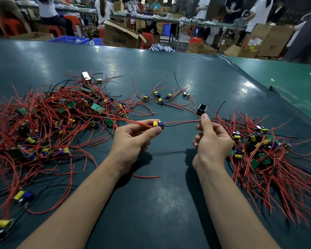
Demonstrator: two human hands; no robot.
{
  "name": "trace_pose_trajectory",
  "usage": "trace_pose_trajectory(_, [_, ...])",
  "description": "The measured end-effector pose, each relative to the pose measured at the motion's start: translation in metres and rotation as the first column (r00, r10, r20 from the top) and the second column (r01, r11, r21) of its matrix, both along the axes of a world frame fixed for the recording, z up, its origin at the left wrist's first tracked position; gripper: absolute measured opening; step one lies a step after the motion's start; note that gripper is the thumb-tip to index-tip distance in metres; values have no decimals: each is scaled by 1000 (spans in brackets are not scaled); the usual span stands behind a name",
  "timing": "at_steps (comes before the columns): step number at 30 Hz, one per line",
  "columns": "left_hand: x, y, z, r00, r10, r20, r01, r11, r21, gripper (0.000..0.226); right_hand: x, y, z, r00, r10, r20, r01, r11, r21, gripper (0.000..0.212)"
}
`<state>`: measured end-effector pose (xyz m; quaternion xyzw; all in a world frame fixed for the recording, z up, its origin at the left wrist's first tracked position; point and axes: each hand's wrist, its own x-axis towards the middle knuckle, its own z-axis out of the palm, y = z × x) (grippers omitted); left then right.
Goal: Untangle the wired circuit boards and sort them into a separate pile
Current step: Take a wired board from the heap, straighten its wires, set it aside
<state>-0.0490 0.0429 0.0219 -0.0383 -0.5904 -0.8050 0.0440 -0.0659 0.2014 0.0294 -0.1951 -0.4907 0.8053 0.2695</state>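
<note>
A big tangled heap of circuit boards with red and black wires covers the left of the dark green table. My left hand pinches one small board with a yellow capacitor and a blue part, held above the table. Its red and black wires stretch to the right, where my right hand pinches them between thumb and forefinger. On the right lies a second pile of boards, their wires fanned toward the near edge.
A few loose boards lie at the middle back, with a small black box just behind my right hand and a white block behind the heap. A stray red wire lies between my wrists. People and cardboard boxes stand beyond the table.
</note>
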Motion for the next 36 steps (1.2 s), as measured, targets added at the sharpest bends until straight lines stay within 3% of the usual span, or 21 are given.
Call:
trace_pose_trajectory(5, [1, 0, -1, 1000, 6, -13, -6, 1000, -5, 31, 2, 2, 1, 998, -55, 25, 57, 994, -88, 32])
trace_pose_trajectory(8, [-2, -3, 0, 996, 92, 3, -92, 993, 72, 22, 5, 5, 1, 998, 13, 59, -3, 986, -165, 36])
trace_pose_trajectory(10, [-5, -6, 1, 989, 149, 13, -150, 982, 118, 14, 9, -2, 2, 966, 242, 94, -228, 964, -139, 41])
trace_pose_trajectory(12, [-5, -7, 1, 991, 131, 12, -131, 986, 103, 14, 18, -22, -1, 827, 536, 168, -544, 839, 5, 44])
trace_pose_trajectory(14, [-1, -5, 1, 999, 51, 17, -52, 996, 70, 19, 25, -40, -4, 741, 656, 143, -671, 736, 95, 30])
trace_pose_trajectory(19, [1, -3, 0, 1000, 4, 22, -4, 1000, 20, 22, 18, -33, -1, 872, 488, 38, -489, 867, 97, 11])
trace_pose_trajectory(24, [0, -4, 0, 1000, 13, 20, -14, 1000, 28, 24, 18, -27, -3, 861, 507, 44, -509, 854, 105, 10])
trace_pose_trajectory(26, [-2, -6, 0, 999, 3, 50, -7, 997, 76, 21, 18, -24, -3, 806, 588, 65, -591, 794, 147, 7])
trace_pose_trajectory(29, [-3, -11, 3, 987, -113, 112, 79, 959, 271, 27, 23, -21, -2, 615, 779, 123, -777, 573, 260, 13])
trace_pose_trajectory(30, [-2, -13, 5, 979, -150, 135, 99, 939, 329, 29, 24, -21, -1, 603, 782, 157, -785, 545, 295, 14])
trace_pose_trajectory(33, [-2, -17, 8, 962, -216, 170, 133, 907, 400, 32, 20, -14, 0, 725, 650, 228, -687, 665, 292, 12])
trace_pose_trajectory(36, [0, -14, 9, 940, -269, 209, 187, 920, 344, 34, 17, -10, 0, 721, 659, 217, -692, 703, 163, 20])
